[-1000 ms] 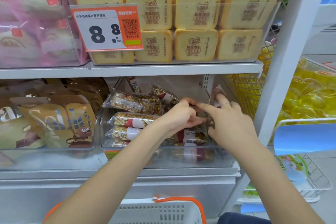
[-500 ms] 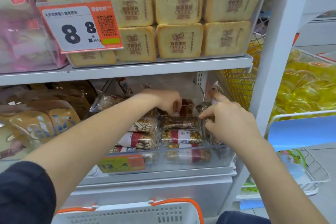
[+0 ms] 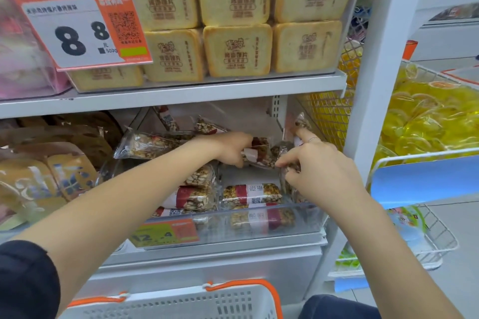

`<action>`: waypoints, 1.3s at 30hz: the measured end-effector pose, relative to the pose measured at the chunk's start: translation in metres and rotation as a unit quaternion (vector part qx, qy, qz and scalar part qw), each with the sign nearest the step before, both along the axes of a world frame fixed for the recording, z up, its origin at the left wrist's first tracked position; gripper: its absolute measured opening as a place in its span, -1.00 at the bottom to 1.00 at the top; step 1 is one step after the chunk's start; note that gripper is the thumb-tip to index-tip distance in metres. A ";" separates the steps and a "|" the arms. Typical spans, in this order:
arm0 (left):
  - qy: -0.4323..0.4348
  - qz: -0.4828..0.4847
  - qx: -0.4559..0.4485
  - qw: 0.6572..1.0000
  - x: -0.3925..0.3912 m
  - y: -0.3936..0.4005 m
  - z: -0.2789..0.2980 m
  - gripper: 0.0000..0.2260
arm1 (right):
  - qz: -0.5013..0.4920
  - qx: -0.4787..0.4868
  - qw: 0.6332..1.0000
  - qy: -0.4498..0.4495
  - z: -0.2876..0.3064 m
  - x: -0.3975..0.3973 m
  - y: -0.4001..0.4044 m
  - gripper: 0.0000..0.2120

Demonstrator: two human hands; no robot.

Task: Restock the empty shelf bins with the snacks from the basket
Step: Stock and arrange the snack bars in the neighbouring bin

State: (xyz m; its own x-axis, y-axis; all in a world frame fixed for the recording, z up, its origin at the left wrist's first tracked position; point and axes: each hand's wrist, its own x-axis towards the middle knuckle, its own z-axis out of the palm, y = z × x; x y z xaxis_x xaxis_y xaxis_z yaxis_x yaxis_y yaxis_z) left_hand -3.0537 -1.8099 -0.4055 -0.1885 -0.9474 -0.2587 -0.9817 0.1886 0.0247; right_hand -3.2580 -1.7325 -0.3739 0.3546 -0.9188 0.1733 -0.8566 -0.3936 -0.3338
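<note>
The nut bar (image 3: pixel 259 154) sat between both hands, above the back of the clear bin (image 3: pixel 298 217) on the lower shelf. It looked light and stiff inside a slick, crinkly wrapper, likely brittle if bent, so the sealed ends seemed the safest place to pinch. The left hand (image 3: pixel 233 149) gripped its 9 o'clock end; the right hand (image 3: pixel 311 163) pinched its 3 o'clock end and seemed to clutch a further packet against the bin's wall. Stacked bars (image 3: pixel 250 194) filled the bin toward 6 o'clock, leaving a bare patch of floor just below the held bar. Room was tight: the upper shelf edge (image 3: pixel 181 96) lay close at 12 o'clock, the white upright (image 3: pixel 373 85) at 3 o'clock. The basket (image 3: pixel 181 303) waited at 6 o'clock.
</note>
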 end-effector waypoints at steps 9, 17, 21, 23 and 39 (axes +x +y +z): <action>-0.036 -0.004 0.068 0.997 0.004 0.011 0.007 -0.58 | -0.006 0.007 1.000 0.010 0.001 0.001 0.000 -0.71; 0.042 -0.032 0.073 0.996 -0.011 -0.005 0.004 -0.63 | -0.003 -0.001 1.000 0.015 0.000 0.000 -0.001 -0.70; 0.158 0.007 0.011 0.987 -0.009 -0.001 -0.007 -0.55 | 0.000 -0.002 1.000 0.013 -0.001 -0.001 -0.001 -0.70; 0.156 0.008 0.030 0.987 -0.015 0.000 -0.014 -0.54 | 0.004 -0.004 1.000 0.010 -0.002 -0.001 -0.002 -0.70; 0.062 -0.044 0.161 0.984 -0.032 0.027 -0.001 -0.48 | 0.003 -0.006 1.000 0.003 -0.003 -0.001 -0.003 -0.72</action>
State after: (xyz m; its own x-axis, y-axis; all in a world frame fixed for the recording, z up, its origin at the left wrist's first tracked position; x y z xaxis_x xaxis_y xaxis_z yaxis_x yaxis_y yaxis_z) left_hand -3.0861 -1.7830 -0.4066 -0.3160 -0.7979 -0.5132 -0.9474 0.2362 0.2161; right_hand -3.2588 -1.7352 -0.3768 0.3614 -0.9146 0.1814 -0.8559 -0.4026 -0.3245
